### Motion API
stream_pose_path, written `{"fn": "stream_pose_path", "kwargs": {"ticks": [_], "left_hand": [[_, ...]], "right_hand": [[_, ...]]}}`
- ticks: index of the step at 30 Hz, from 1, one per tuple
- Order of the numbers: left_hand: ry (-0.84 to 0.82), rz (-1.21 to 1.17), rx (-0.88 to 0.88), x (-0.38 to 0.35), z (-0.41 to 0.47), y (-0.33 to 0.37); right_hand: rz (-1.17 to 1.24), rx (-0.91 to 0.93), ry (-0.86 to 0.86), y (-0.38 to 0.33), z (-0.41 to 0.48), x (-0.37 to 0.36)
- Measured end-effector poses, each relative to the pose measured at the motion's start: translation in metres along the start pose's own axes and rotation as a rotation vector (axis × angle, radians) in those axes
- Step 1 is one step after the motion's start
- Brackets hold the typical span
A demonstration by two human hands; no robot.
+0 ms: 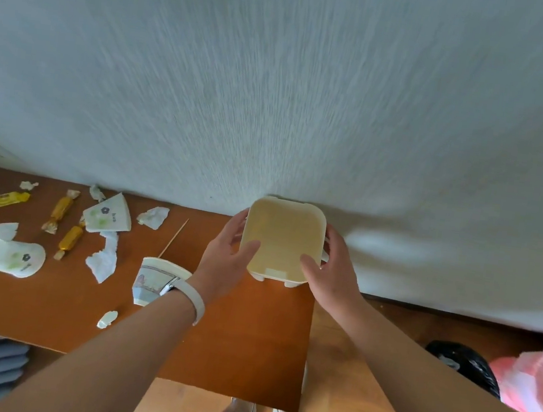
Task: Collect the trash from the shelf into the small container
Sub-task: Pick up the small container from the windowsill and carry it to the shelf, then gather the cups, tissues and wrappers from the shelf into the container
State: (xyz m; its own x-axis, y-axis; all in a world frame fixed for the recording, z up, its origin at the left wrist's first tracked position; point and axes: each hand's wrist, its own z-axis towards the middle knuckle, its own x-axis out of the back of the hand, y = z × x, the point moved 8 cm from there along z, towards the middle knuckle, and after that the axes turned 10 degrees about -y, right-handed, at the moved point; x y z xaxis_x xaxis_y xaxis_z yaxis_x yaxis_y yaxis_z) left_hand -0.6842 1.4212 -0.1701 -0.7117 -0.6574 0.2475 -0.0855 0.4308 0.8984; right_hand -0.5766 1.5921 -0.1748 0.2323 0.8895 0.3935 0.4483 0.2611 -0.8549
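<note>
White textured wall backs a brown shelf (245, 340). Both hands grasp the empty container (281, 241) at the shelf's right end against the wall: left hand (226, 262) on its left side, right hand (330, 272) on its right. Beside the left wrist lies a paper cup (153, 280). Further left, candies (62, 212), crumpled paper (104, 256), a skewer (173, 238) and torn cup pieces (10, 254) lie scattered. Nothing seems collected yet; all the trash remains.
</note>
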Motion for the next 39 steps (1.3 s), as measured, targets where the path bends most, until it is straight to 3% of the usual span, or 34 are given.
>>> {"fn": "stream_pose_path", "kwargs": {"ticks": [10, 15, 18, 25, 31, 39], "left_hand": [[0.058, 0.214, -0.001, 0.028, -0.038, 0.004], [0.107, 0.494, -0.037, 0.046, -0.081, 0.015], [0.140, 0.702, -0.029, 0.054, -0.106, 0.019], [0.199, 0.989, 0.082, 0.077, -0.156, 0.006], [0.248, 1.092, 0.236, 0.095, -0.190, -0.027], [0.129, 1.039, 0.330, 0.124, -0.198, -0.111]], "right_hand": [[-0.224, 0.116, -0.005, -0.027, -0.027, 0.030], [-0.566, 0.290, -0.023, -0.056, -0.044, 0.028], [-0.751, 0.494, -0.032, -0.085, -0.058, 0.009], [-0.854, 0.766, -0.213, -0.128, -0.084, -0.060], [-0.996, 0.831, -0.377, -0.119, -0.093, -0.118], [-1.162, 0.733, -0.477, -0.099, -0.091, -0.176]]}}
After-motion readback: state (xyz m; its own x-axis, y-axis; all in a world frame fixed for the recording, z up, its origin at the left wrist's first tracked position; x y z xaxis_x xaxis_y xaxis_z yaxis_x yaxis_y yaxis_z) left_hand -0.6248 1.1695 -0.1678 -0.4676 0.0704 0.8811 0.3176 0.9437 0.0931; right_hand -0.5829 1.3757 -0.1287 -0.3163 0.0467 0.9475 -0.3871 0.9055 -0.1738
